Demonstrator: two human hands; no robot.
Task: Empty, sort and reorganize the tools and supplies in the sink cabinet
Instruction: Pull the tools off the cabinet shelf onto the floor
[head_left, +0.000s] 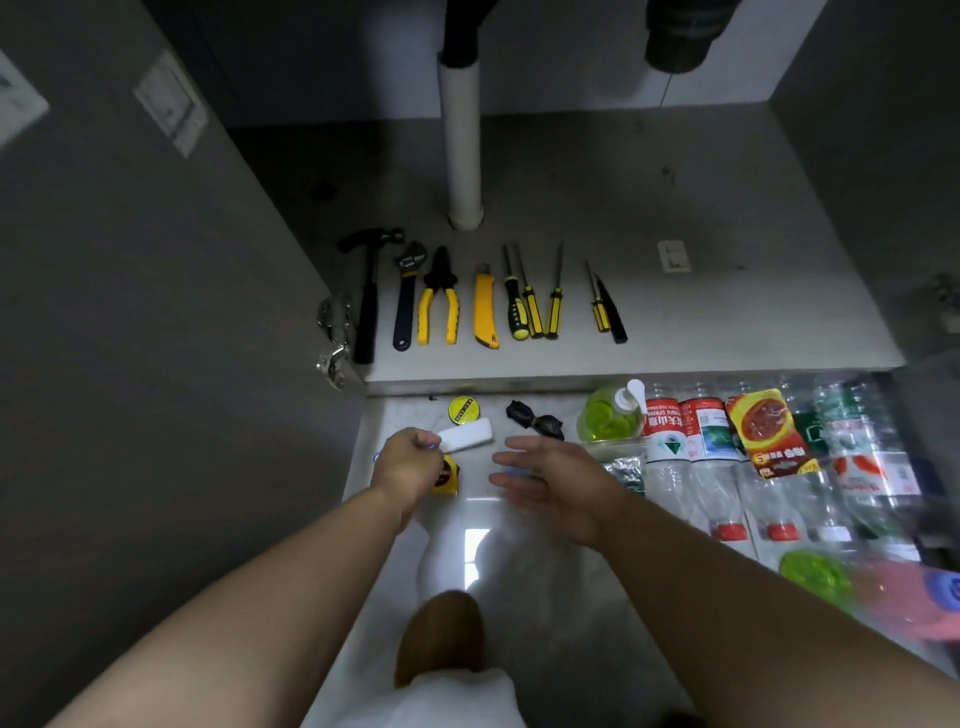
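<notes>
My left hand curls beside the white block, gripping I cannot tell what, my right hand spread open; best I lift these small supplies singly.

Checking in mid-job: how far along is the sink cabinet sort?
Done, it seems: the hand tools, hammer to screwdrivers, lie in a neat row on the cabinet floor. In hand: the left hand is curled beside the white block, its grip unclear; the right hand is open. Left: the tape roll, black bundle, soap bottle and plastic bottles lie outside on the tiles, not yet put back.
</notes>
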